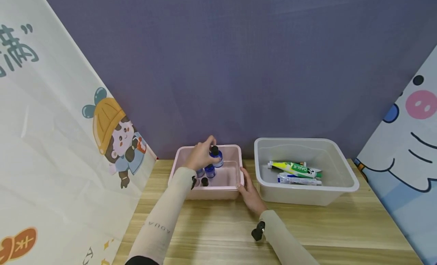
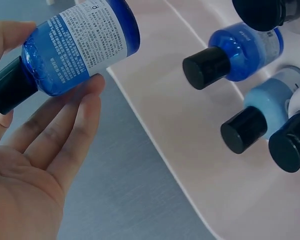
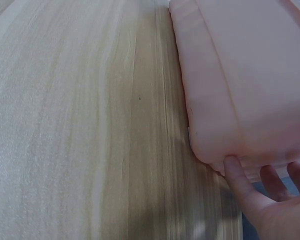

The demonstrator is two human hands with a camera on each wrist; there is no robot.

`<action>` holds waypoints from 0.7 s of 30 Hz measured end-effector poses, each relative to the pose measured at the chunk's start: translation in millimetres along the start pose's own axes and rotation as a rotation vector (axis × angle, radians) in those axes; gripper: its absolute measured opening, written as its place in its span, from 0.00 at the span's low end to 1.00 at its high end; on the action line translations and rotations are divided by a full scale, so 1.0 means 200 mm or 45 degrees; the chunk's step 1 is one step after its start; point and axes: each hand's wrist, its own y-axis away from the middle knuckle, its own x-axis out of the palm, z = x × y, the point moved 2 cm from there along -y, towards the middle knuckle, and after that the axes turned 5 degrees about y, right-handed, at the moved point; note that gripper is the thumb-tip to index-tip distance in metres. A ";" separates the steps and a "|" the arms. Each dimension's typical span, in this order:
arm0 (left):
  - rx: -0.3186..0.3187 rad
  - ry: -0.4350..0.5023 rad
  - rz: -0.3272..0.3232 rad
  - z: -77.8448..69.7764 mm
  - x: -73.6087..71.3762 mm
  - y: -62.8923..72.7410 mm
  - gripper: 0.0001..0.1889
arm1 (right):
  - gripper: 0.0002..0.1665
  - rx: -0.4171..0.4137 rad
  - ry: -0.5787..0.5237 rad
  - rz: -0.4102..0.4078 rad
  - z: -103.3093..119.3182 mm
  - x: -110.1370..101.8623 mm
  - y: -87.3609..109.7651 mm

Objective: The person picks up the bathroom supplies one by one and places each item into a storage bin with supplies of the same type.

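Note:
My left hand (image 1: 199,155) is over the pink bin (image 1: 232,174), pinching a blue bottle (image 2: 80,42) with a black cap and a white printed label. In the left wrist view its thumb lies on one side of the bottle and the fingers on the other. Below it in the bin are a darker blue bottle (image 2: 245,52), a light blue bottle (image 2: 275,102) and other black-capped bottles, partly out of frame. My right hand (image 1: 252,196) rests against the right end of the pink bin, fingers spread and touching its outer wall near the front corner.
To the right stands a larger white bin (image 1: 307,194) holding several toothpaste tubes (image 1: 297,170). Both bins sit on a wooden table (image 1: 218,227) against a grey-blue back panel (image 1: 218,67). Printed cartoon panels stand at the left and right sides.

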 end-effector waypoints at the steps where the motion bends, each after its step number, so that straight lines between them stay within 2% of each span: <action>1: -0.004 -0.007 0.005 0.01 0.01 -0.01 0.28 | 0.41 -0.001 0.004 0.002 0.00 0.00 0.00; 14: -0.101 -0.085 0.088 0.06 0.07 -0.06 0.29 | 0.39 0.010 -0.024 0.008 -0.01 0.00 -0.01; 21: -0.099 -0.115 0.152 0.10 0.09 -0.07 0.29 | 0.40 0.012 -0.071 0.018 -0.01 0.01 0.00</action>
